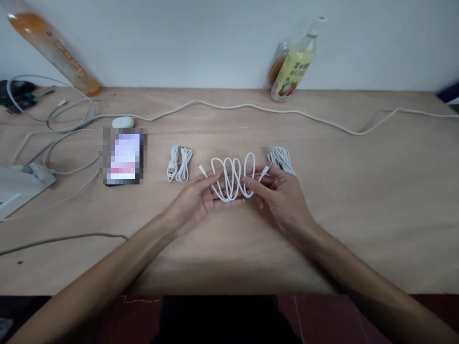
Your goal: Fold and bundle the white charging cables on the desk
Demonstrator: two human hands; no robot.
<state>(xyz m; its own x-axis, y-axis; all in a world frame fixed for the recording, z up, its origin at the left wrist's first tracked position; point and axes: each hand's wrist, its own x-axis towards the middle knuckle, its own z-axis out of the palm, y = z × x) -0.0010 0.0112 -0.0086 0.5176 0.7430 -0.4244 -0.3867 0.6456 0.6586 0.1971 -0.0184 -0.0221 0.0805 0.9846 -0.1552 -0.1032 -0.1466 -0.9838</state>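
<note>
A white coiled cable [234, 179] with a plug at each end stretches in loops between my hands. My left hand [195, 198] supports it from below, its thumb pressing the loops at the left end and its fingers reaching under them. With thumb and fingers, my right hand [283, 196] pinches the right end of the coil near one plug. The other plug sticks out past my left thumb. On the table to the left lie two bundled white cables [179, 164], one showing a USB plug. Another white cable bundle [281, 158] lies just behind my right hand, partly covered by it.
A phone [125, 157] with a blurred screen and a white earbud case [123, 123] lie at left, near tangled cables. An orange drink bottle [53, 52] and a yellow-green bottle [296, 64] stand by the wall. A long white cord [229, 107] crosses the wooden table [376, 200].
</note>
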